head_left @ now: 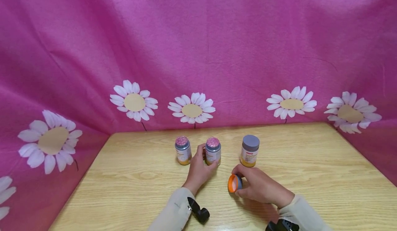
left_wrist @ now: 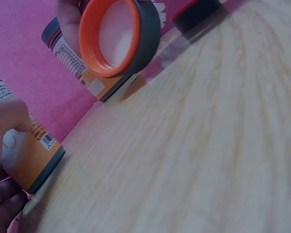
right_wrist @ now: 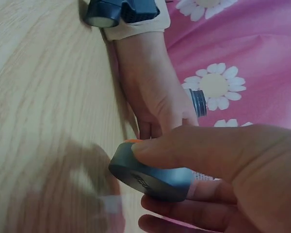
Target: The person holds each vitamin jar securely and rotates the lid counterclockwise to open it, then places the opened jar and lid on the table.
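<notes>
My left hand (head_left: 200, 170) grips the middle supplement bottle (head_left: 213, 154), its thumb in front and fingers round the far side. That bottle is uncapped, with a pink foil seal over its mouth, and stands upright on the table. In front and to the right of it, my right hand (head_left: 258, 186) pinches a grey screw cap (right_wrist: 150, 174) between thumb and fingers. The cap is tipped on its side, its orange inner rim facing left in the head view. Left of my left hand stands another foil-sealed, uncapped bottle (head_left: 183, 151).
A third bottle (head_left: 250, 151), with its grey cap on, stands behind my right hand. Another dark cap (left_wrist: 196, 13) with a red-orange rim lies on the wooden table (head_left: 130, 189), seen in the left wrist view. A pink daisy-print cloth (head_left: 198, 44) hangs behind the table.
</notes>
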Action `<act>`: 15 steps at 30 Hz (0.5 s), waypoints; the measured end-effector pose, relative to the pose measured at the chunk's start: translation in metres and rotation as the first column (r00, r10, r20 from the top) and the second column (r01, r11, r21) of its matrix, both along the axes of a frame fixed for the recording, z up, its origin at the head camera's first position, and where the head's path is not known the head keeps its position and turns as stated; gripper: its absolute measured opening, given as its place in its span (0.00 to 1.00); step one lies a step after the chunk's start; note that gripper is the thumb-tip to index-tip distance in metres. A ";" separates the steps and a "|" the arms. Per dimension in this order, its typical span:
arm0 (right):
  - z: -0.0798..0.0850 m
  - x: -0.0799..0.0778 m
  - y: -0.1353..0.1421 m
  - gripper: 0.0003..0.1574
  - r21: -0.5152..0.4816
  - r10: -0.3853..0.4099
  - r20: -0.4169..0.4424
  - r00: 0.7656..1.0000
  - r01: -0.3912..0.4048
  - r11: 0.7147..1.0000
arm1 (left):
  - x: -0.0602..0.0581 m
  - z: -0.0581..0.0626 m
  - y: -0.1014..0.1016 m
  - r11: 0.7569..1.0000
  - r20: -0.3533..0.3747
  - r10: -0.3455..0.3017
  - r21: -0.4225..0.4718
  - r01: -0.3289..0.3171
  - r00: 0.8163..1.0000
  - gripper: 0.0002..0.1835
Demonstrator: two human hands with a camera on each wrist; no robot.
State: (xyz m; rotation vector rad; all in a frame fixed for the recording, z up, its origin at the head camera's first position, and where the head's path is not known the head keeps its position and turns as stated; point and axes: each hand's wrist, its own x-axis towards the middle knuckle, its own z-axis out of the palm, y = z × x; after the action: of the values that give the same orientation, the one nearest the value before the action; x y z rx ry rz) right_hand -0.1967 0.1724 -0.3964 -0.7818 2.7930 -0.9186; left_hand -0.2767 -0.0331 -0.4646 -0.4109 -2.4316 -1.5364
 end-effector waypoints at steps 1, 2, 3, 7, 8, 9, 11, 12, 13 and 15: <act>-0.001 0.000 0.000 0.24 0.005 -0.001 0.004 1.000 0.001 1.000 | 0.000 0.000 0.000 1.000 0.006 -0.006 -0.004 0.006 1.000 0.36; -0.001 0.000 0.000 0.25 0.012 -0.002 0.012 1.000 0.002 1.000 | 0.001 -0.001 0.000 1.000 0.011 -0.010 -0.005 0.010 1.000 0.36; -0.002 -0.001 0.000 0.26 0.020 -0.003 0.020 1.000 0.002 1.000 | 0.001 -0.001 0.000 1.000 0.019 -0.013 -0.005 0.013 1.000 0.36; -0.004 -0.001 0.000 0.30 0.066 0.015 -0.003 1.000 -0.015 0.998 | 0.001 -0.001 0.001 1.000 0.028 -0.016 -0.012 0.016 0.999 0.36; -0.004 0.000 0.001 0.30 0.074 0.019 -0.004 1.000 -0.018 0.997 | 0.001 0.000 0.001 1.000 0.027 -0.015 -0.012 0.016 1.000 0.37; -0.004 0.000 0.001 0.30 0.082 0.028 -0.016 0.999 -0.026 0.996 | 0.001 0.000 0.001 1.000 0.027 -0.013 -0.013 0.013 1.000 0.37; -0.005 0.001 0.001 0.29 0.086 0.040 -0.023 0.999 -0.038 0.996 | 0.000 0.000 0.002 1.000 0.029 -0.009 -0.012 0.009 1.000 0.37; -0.005 0.001 0.002 0.28 0.087 0.046 -0.027 0.999 -0.044 0.995 | 0.000 0.000 0.001 1.000 0.027 -0.007 -0.011 0.007 1.000 0.37; -0.006 0.002 0.002 0.26 0.086 0.048 -0.022 0.999 -0.046 0.995 | 0.000 0.000 0.001 1.000 0.027 -0.004 -0.010 0.005 1.000 0.37; -0.007 0.002 0.001 0.25 0.090 0.053 -0.017 0.998 -0.051 0.995 | 0.000 0.000 0.001 1.000 0.025 0.001 -0.007 -0.001 1.000 0.37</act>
State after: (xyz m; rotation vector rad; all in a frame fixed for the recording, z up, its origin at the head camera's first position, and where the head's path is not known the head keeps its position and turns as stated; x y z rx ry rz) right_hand -0.1942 0.1738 -0.4032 -0.8509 2.7940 -0.7750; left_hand -0.2768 -0.0321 -0.4644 -0.3937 -2.4559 -1.5421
